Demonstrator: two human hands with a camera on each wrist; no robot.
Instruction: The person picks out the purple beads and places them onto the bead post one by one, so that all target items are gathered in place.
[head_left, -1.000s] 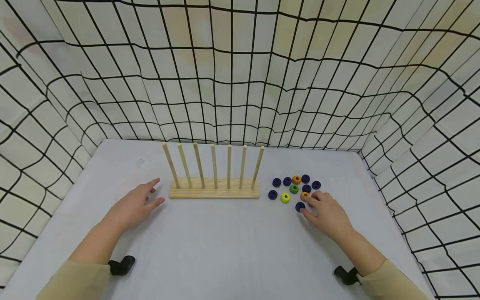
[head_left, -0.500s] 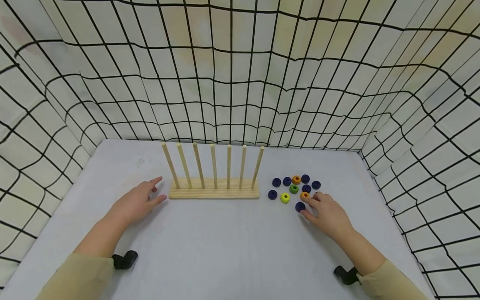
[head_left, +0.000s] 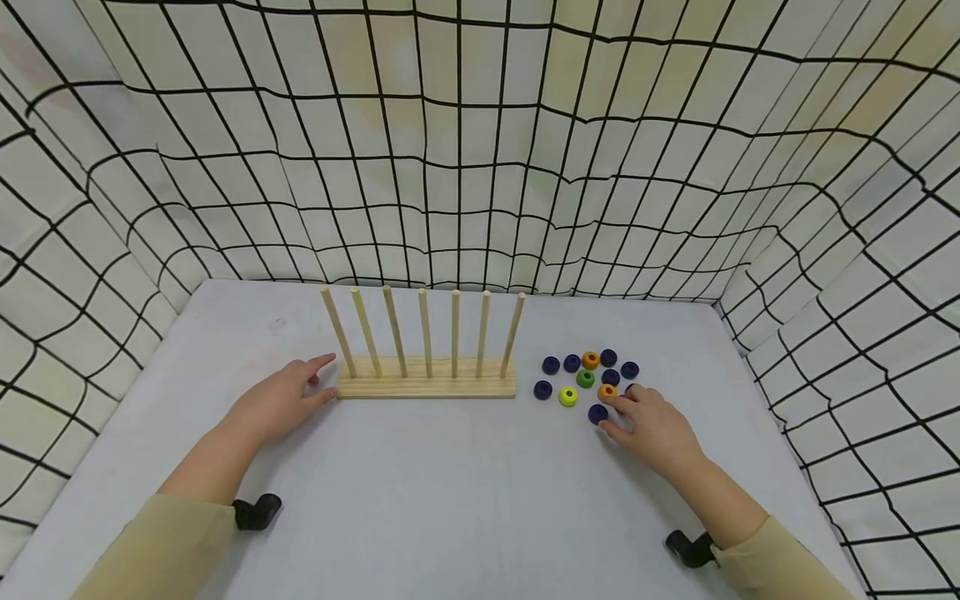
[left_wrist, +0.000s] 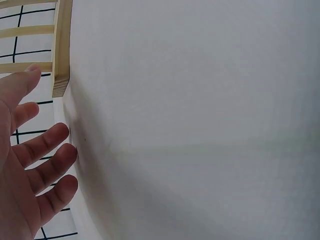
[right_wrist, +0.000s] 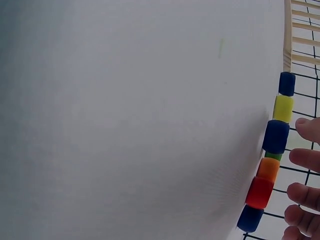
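Note:
My left hand (head_left: 277, 406) is at the left end of a wooden peg rack (head_left: 427, 387), index finger and thumb spread on either side of that corner. In the left wrist view its thumb overlaps the rack's end (left_wrist: 61, 82) and the other fingers are loosely bent, holding nothing. On the right, my right hand (head_left: 660, 432) hovers over a group of beads. Its index fingertip is at an orange bead (head_left: 607, 392), its thumb tip by a dark blue bead (head_left: 597, 414). The right wrist view shows its fingers relaxed beside blue, yellow, orange and red beads (right_wrist: 259, 192).
Several upright pegs (head_left: 455, 333) on the rack carry no beads. A yellow bead (head_left: 567, 397), a green bead (head_left: 586, 378) and several dark blue beads lie between rack and right hand. Black netting (head_left: 480, 183) over white cloth encloses the white table (head_left: 450, 492) at back and sides.
My left hand has moved right, up to the left end of the rack. The right hand has stayed at the beads, and the beads lie as before.

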